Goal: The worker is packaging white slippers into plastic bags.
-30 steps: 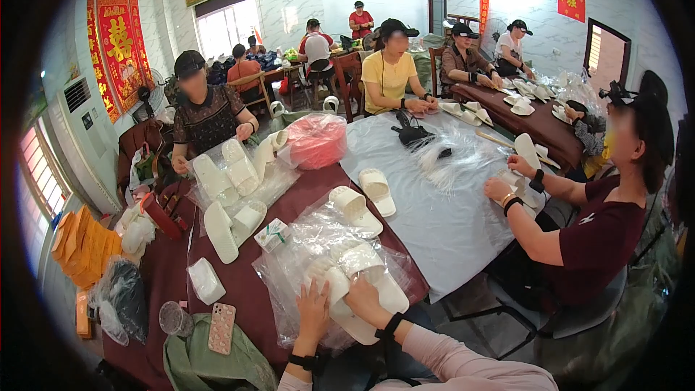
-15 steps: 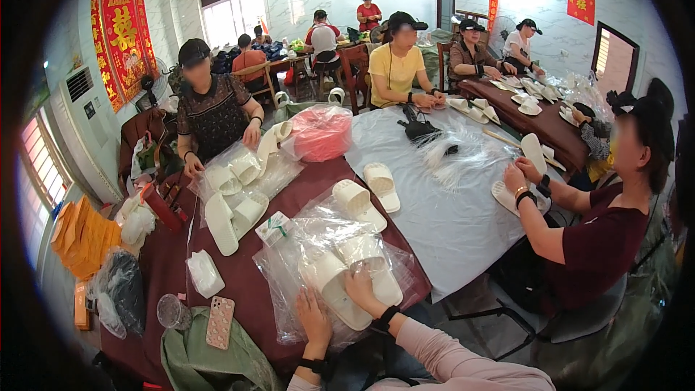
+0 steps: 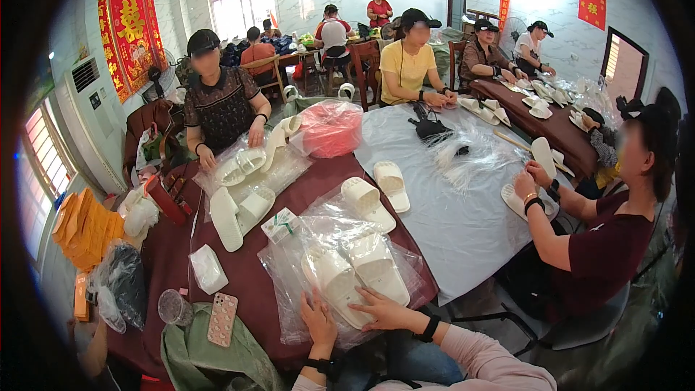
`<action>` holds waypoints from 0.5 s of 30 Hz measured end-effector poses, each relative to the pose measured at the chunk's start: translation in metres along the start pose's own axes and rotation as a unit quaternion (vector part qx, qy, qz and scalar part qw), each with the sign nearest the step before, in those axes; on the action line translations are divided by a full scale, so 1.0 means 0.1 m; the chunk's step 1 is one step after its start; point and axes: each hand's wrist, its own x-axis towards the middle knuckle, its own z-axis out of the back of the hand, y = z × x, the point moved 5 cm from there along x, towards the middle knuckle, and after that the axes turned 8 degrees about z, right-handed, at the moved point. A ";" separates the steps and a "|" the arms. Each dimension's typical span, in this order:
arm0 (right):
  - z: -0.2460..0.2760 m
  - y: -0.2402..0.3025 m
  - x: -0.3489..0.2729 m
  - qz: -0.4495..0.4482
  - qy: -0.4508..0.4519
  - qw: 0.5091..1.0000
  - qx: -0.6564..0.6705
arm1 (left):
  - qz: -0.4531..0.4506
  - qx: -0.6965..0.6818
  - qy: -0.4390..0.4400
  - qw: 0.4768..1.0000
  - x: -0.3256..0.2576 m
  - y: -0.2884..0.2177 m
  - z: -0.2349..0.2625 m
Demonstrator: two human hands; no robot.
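Observation:
In front of me, a pair of white slide slippers [image 3: 376,264] lies side by side in a clear plastic bag [image 3: 288,304], toes pointing away. My left hand [image 3: 318,324] rests at the bag's near left edge, fingers stretched along the left slipper's side. Across the heel end of the slippers lies my right hand [image 3: 384,309], its fingers spread on the plastic and holding nothing. A small white and green printed card [image 3: 281,225] sits at the bag's far left corner. Just beyond the bag is another pair of white slippers [image 3: 368,203], partly under plastic.
A phone [image 3: 222,318], a clear cup [image 3: 172,307] and a white packet [image 3: 208,269] are at my left on the dark red tablecloth [image 3: 239,264]. A co-worker across handles bagged slippers [image 3: 253,206]; another at right holds a slipper. A red plastic-wrapped bundle [image 3: 331,129] stands farther back.
My right hand has drawn back from between the slippers to their heel end, and its fingers have spread. My left hand stays by the bag's left edge. The whole view has shifted slightly.

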 end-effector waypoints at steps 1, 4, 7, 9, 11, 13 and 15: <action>0.02 0.01 0.01 0.002 0.012 1.000 -0.015 | 0.001 0.000 0.001 1.000 -0.01 0.00 -0.01; 0.06 0.08 0.08 0.001 0.039 0.997 -0.066 | 0.013 -0.002 0.005 1.000 -0.01 0.03 -0.01; -0.01 0.05 0.14 -0.007 0.057 0.991 -0.122 | -0.010 -0.018 -0.011 1.000 0.00 0.03 -0.04; -0.06 0.02 0.21 -0.009 0.059 0.989 -0.139 | -0.022 -0.035 -0.031 0.999 0.01 0.09 -0.08; -0.01 0.00 0.29 -0.036 -0.036 0.980 -0.191 | -0.017 -0.033 -0.026 0.999 0.00 0.14 -0.11; -0.01 0.00 0.39 -0.060 -0.059 0.976 -0.201 | -0.012 -0.032 -0.020 0.999 0.00 0.15 -0.12; -0.05 0.00 0.48 -0.084 -0.085 0.970 -0.211 | -0.033 -0.021 -0.027 0.999 0.00 0.11 -0.11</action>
